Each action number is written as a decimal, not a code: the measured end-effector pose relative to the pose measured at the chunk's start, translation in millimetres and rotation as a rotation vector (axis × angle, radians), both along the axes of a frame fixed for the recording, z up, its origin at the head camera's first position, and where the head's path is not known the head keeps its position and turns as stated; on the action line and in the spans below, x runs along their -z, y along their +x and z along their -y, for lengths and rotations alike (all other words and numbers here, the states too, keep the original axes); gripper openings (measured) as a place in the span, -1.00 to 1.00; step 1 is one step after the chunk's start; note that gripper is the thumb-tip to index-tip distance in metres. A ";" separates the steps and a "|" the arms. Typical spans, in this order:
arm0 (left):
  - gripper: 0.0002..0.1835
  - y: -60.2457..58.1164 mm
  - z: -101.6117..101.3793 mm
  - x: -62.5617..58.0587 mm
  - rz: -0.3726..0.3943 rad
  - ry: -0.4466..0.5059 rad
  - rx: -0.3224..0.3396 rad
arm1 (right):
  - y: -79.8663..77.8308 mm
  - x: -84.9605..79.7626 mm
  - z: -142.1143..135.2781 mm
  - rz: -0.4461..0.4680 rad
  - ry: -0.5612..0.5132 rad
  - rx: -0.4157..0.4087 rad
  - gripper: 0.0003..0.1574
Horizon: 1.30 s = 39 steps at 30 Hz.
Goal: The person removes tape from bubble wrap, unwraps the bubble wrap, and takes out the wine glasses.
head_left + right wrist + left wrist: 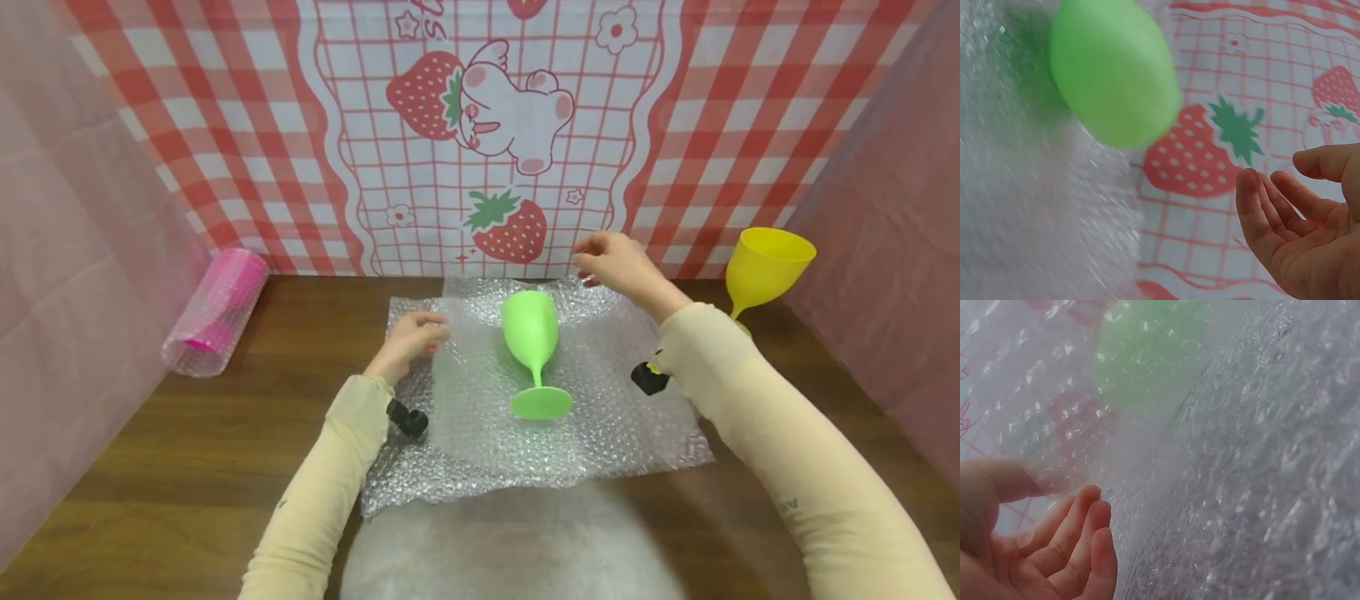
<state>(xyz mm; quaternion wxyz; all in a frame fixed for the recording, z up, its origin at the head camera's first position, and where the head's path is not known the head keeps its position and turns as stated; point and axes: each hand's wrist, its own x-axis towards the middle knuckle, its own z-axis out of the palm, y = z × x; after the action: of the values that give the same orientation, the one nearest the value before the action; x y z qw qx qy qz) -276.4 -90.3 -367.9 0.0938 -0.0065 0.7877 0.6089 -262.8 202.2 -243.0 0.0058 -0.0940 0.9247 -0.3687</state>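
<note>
A light green plastic goblet (530,329) lies on its side on a sheet of clear bubble wrap (630,433), its round base towards me. Left of it, my left hand (411,340) pinches the raised edge of the wrap between thumb and fingers. In the left wrist view the lifted bubble wrap (1035,381) veils the thumb and the green goblet (1147,350) behind it. My right hand (615,265) hovers beyond the goblet to the right, its fingers loosely bent. Nothing is between those fingers in the right wrist view, where the goblet's bowl (1116,81) shows.
A pink object rolled in bubble wrap (217,312) lies at the back left. At the back right stands a yellow goblet (765,267), partly behind my right sleeve. A red and white patterned cloth (487,167) hangs behind the wooden table (187,467).
</note>
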 end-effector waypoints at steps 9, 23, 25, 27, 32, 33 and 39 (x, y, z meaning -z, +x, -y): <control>-0.58 0.0 0.6 2.7 0.008 0.024 -0.005 | -9.6 46.0 24.7 0.070 0.113 0.006 -0.25; -0.59 -0.4 0.4 4.7 0.007 0.019 -0.027 | -10.7 78.8 35.7 0.132 0.031 0.036 0.07; -0.60 -0.4 0.4 5.0 0.007 0.020 -0.028 | -11.1 80.6 35.9 0.147 0.008 0.030 0.03; -0.60 -0.4 0.5 5.3 0.009 0.022 -0.027 | -11.4 81.6 35.5 0.164 -0.011 0.031 0.02; -0.59 -0.9 1.1 7.0 0.007 0.022 -0.026 | -11.3 80.6 33.8 0.199 -0.048 0.043 0.02; -0.60 -1.0 1.1 7.5 0.007 0.021 -0.027 | -11.2 79.9 33.4 0.206 -0.061 0.047 0.02; -0.61 -1.8 0.9 10.3 0.005 0.024 -0.027 | -10.1 75.4 29.5 0.210 -0.121 0.050 -0.11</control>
<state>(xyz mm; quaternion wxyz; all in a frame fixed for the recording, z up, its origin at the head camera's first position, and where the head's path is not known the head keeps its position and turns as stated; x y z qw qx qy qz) -278.3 -91.2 -378.2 0.0873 -0.0176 0.7800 0.6193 -272.9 172.7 -318.4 0.0877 -0.0320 0.8971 -0.4319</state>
